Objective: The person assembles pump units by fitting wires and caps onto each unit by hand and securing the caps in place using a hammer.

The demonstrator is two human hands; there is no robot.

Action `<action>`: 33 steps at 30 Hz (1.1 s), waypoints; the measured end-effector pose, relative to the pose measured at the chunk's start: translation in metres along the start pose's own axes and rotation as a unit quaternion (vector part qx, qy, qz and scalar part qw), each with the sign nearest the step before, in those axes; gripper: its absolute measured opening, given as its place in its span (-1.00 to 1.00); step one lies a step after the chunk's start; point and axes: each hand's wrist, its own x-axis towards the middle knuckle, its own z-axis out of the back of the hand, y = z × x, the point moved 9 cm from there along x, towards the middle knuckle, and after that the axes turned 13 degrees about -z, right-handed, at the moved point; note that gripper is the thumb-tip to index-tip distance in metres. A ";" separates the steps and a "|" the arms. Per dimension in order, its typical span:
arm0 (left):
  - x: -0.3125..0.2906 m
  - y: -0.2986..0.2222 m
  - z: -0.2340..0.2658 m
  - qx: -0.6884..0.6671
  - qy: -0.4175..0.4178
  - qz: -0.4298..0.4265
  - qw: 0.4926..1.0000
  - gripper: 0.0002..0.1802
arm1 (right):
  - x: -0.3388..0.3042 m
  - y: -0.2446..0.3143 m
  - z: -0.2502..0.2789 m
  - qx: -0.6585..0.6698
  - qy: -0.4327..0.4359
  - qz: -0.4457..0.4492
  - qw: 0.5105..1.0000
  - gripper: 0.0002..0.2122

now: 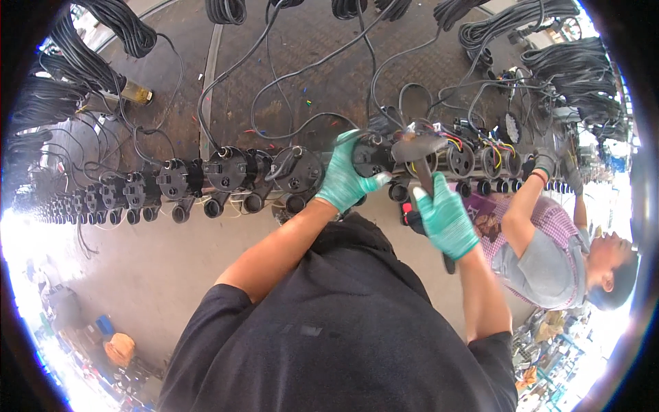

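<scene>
Just right of the frame's centre, the left hand (347,180), in a teal knit glove, is clenched around a round black plastic socket housing (371,156) that sits in a long row of like housings (226,170) mounted along the edge of a dark brown workbench (322,75). The right hand (445,218), gloved the same, grips a dark-handled tool (420,168) whose upper end meets the housing from the right; whether it is pliers or a cutter cannot be told. The housing looks like hard, rigid moulded plastic, light and not slippery under the knit glove, best held around its barrel as the left hand does; the thin red, yellow and black wires (454,141) spilling from the neighbouring housings look soft and easy to nick, so they should be kept out of the grip. No readable labels or signs show. Coiled bundles of black cable (117,24) hang along the top of the frame. At lower left an orange sack (120,349) lies on the floor. At right another person's gloved hand (544,165) reaches toward the row.
</scene>
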 end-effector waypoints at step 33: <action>0.001 0.000 0.002 -0.076 -0.047 0.036 0.995 0.09 | -0.007 0.085 0.002 0.001 0.004 0.131 0.991 -0.71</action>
